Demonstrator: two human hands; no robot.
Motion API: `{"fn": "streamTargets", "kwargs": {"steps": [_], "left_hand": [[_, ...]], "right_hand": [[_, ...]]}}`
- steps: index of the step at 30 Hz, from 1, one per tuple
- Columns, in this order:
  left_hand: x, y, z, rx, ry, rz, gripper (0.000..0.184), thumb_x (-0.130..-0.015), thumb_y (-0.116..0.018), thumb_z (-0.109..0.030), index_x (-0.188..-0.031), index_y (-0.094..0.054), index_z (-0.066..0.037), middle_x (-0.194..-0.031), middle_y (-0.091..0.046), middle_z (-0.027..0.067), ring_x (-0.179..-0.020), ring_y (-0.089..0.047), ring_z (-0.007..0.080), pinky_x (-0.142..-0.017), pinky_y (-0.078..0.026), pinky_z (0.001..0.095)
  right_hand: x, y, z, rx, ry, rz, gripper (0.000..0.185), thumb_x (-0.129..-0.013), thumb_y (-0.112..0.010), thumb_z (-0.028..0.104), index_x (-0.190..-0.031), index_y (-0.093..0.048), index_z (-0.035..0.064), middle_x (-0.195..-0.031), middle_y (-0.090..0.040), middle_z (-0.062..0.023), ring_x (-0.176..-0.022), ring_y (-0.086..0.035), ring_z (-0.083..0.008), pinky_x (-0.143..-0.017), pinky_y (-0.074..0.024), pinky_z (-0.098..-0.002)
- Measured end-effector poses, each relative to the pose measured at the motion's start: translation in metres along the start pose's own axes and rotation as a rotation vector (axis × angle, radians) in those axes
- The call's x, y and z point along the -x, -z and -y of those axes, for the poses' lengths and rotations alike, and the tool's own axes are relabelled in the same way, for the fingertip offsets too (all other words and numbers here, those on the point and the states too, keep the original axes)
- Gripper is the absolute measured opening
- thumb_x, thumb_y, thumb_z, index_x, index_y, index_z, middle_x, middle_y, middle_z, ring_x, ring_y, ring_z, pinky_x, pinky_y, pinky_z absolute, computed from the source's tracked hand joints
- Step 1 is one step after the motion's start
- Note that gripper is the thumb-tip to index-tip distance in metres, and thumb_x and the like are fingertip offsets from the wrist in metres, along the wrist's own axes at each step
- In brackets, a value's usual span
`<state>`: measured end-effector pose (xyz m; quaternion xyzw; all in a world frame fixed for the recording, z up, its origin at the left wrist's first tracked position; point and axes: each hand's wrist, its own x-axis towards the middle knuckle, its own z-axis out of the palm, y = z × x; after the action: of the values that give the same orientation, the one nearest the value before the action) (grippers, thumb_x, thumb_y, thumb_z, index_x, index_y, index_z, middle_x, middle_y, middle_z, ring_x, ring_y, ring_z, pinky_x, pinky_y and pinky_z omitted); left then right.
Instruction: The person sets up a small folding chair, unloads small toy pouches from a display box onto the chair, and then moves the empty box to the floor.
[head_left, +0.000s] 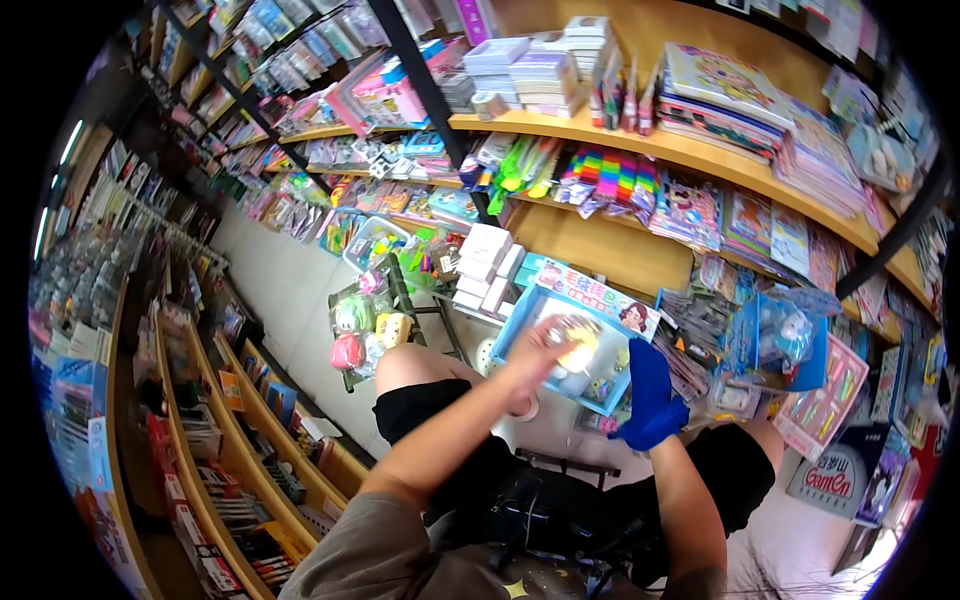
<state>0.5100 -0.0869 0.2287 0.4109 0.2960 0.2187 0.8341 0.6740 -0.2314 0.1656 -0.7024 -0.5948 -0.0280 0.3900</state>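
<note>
Holding: left hand (538,356), blurred clear packet (580,346) above blue tray (515,322) | right hand (652,393): blue-gloved, by tray's right rim, grip indiscernible | packet's axis: unclear

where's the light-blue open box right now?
Head view, just right of centre: the light-blue open box is right of the stacked white boxes, with the bare left hand over it and the blue-gloved right hand at its right side.
</note>
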Motion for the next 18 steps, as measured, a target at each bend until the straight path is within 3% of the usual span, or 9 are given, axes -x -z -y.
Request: {"fn": "streamTargets", "kwargs": {"steps": [1,3,6,7,8,10,11,14,18], "left_hand": [[-0.008,0.020,-0.022,-0.046,-0.077,-0.005,0.033,-0.084,-0.056,0.005,-0.115,-0.053,-0.004,-0.108,-0.061,0.0076,-0.096,-0.060,0.0165,-0.085,-0.049,0.0290],[-0.028,0.087,-0.056,-0.279,-0.280,-0.114,0.031,-0.083,-0.056,0.005,-0.113,-0.054,-0.003,-0.106,-0.062,0.0070,-0.091,-0.060,0.0146,-0.080,-0.050,0.0273],[-0.032,0.184,-0.119,-0.928,-0.387,-0.478,0.030,-0.081,-0.060,0.002,-0.111,-0.055,-0.001,-0.095,-0.063,0.0076,-0.086,-0.060,0.0148,-0.071,-0.050,0.0278],[-0.038,0.242,-0.129,-1.004,-0.440,-0.558,0.030,-0.081,-0.060,0.001,-0.110,-0.055,-0.002,-0.094,-0.063,0.0089,-0.083,-0.061,0.0161,-0.069,-0.050,0.0289],[-0.018,0.220,-0.156,-0.957,-0.411,-0.745,0.029,-0.081,-0.059,0.000,-0.110,-0.056,-0.002,-0.091,-0.064,0.0099,-0.080,-0.061,0.0176,-0.067,-0.050,0.0290],[-0.026,0.361,-0.166,-1.065,-0.464,-0.838,0.024,-0.078,-0.058,0.000,-0.101,-0.058,0.001,-0.091,-0.065,0.0114,-0.079,-0.063,0.0188,-0.068,-0.050,0.0306],[-0.012,0.367,-0.178,-1.106,-0.498,-0.924,0.022,-0.075,-0.060,-0.002,-0.097,-0.059,-0.001,-0.090,-0.066,0.0117,-0.080,-0.063,0.0197,-0.071,-0.049,0.0315],[0.008,0.441,-0.189,-1.331,-0.445,-1.135,0.022,-0.071,-0.058,-0.006,-0.093,-0.061,-0.004,-0.090,-0.064,0.0186,-0.086,-0.062,0.0357,-0.075,-0.048,0.0400],[0.012,0.435,-0.200,-1.588,-0.280,-1.159,0.021,-0.075,-0.058,-0.007,-0.096,-0.060,-0.008,-0.092,-0.063,0.0182,-0.088,-0.059,0.0385,-0.076,-0.046,0.0430]], "right_hand": [[-0.005,0.005,0.005,0.120,0.140,0.012,0.048,-0.053,-0.079,0.024,-0.093,-0.058,0.0076,-0.086,-0.058,-0.0128,-0.084,-0.055,-0.0332,-0.073,-0.0420,-0.0442],[-0.009,0.000,-0.007,0.008,0.046,0.238,0.048,-0.049,-0.079,0.028,-0.090,-0.061,0.0096,-0.077,-0.055,-0.0100,-0.075,-0.052,-0.0326,-0.064,-0.0386,-0.0467],[-0.004,0.007,-0.003,-0.004,-0.055,0.367,0.050,-0.057,-0.075,0.027,-0.099,-0.058,0.0085,-0.094,-0.052,-0.0111,-0.089,-0.050,-0.0327,-0.078,-0.0343,-0.0464],[-0.001,0.009,0.000,-0.006,-0.080,0.372,0.050,-0.059,-0.074,0.027,-0.103,-0.057,0.0081,-0.100,-0.051,-0.0115,-0.093,-0.049,-0.0328,-0.082,-0.0328,-0.0463],[0.002,0.009,0.004,-0.011,-0.128,0.360,0.051,-0.062,-0.073,0.027,-0.106,-0.056,0.0078,-0.105,-0.050,-0.0119,-0.098,-0.048,-0.0328,-0.087,-0.0314,-0.0461],[0.009,0.014,0.008,-0.079,-0.260,0.324,0.052,-0.067,-0.071,0.026,-0.112,-0.054,0.0070,-0.116,-0.048,-0.0127,-0.107,-0.047,-0.0329,-0.096,-0.0285,-0.0459],[0.007,0.017,0.009,-0.088,-0.298,0.315,0.052,-0.070,-0.070,0.025,-0.115,-0.053,0.0067,-0.122,-0.047,-0.0131,-0.112,-0.046,-0.0329,-0.101,-0.0271,-0.0458],[-0.001,0.027,0.019,0.164,-0.020,0.352,0.055,-0.066,-0.070,0.020,-0.116,-0.053,0.0039,-0.122,-0.050,-0.0140,-0.114,-0.046,-0.0329,-0.100,-0.0317,-0.0442],[0.005,0.019,0.000,0.182,0.064,0.500,0.027,-0.056,-0.076,0.029,-0.080,-0.069,0.0179,-0.130,-0.048,-0.0175,-0.123,-0.039,-0.0391,-0.107,-0.0189,-0.0527]]}}
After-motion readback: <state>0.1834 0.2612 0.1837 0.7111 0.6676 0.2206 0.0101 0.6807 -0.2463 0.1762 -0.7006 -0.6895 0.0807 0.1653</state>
